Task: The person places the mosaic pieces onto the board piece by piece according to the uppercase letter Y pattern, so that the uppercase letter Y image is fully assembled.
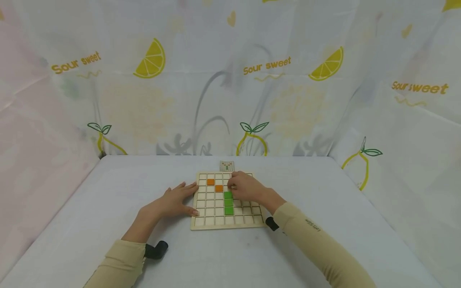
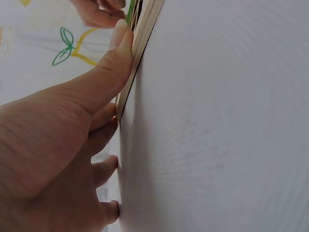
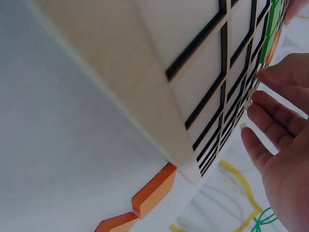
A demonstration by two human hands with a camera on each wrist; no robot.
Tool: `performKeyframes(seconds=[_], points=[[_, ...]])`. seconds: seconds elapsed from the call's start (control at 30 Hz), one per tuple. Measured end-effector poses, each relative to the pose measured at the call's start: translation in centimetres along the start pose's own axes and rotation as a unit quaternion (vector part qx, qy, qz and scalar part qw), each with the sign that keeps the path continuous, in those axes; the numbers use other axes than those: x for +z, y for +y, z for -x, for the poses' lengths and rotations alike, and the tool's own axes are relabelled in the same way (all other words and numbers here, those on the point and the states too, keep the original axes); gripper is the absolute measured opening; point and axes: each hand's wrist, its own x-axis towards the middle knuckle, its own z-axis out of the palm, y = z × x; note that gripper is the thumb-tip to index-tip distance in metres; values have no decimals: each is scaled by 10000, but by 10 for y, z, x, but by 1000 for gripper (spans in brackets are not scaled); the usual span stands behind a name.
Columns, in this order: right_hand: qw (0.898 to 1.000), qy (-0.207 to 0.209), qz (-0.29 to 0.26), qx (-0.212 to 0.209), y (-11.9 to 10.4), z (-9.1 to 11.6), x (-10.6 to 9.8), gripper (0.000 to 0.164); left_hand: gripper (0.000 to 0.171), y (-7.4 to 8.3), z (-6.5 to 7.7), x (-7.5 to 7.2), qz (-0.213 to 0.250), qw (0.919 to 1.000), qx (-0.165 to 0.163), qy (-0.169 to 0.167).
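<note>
A pale wooden grid board (image 1: 210,229) lies on the white table. Three green tiles (image 1: 228,202) form a column in it, and two orange tiles (image 1: 219,188) step diagonally to the upper left of them. My left hand (image 1: 175,202) rests at the board's left edge with fingers spread; its thumb (image 2: 116,53) touches the wooden rim. My right hand (image 1: 248,187) is over the board's upper right part, fingertips bent down close to the squares just above the green column. Whether a tile is between its thumb and fingertips, I cannot tell.
A small pattern card (image 1: 227,166) stands behind the board. Beside the board's edge, in the right wrist view, loose orange tiles (image 3: 154,191) lie on the table; my right arm hides that spot from the head view. A printed curtain (image 1: 201,80) hangs behind the table.
</note>
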Motion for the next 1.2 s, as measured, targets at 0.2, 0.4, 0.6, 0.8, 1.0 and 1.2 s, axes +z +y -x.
performKeyframes(seconds=[0.2, 0.4, 0.6, 0.8, 1.0, 1.2], points=[[10000, -3, -30, 74, 6, 5, -1, 24, 99, 0, 0, -1, 11, 10000, -5, -11], [9999, 57, 58, 128, 12, 9, -2, 24, 99, 3, 1, -3, -40, 10000, 27, -26], [9999, 76, -20, 113, 17, 16, -3, 26, 100, 1, 0, -2, -63, 10000, -14, -38], [9997, 60, -112, 212, 21, 21, -7, 26, 100, 1, -1, -2, -28, 10000, -36, -9], [9994, 28, 48, 327, 26, 24, -11, 22, 100, 5, 2, -3, 74, 10000, -35, -33], [9989, -53, -67, 472, 33, 30, -13, 28, 99, 7, 4, -4, 65, 10000, -43, -22]])
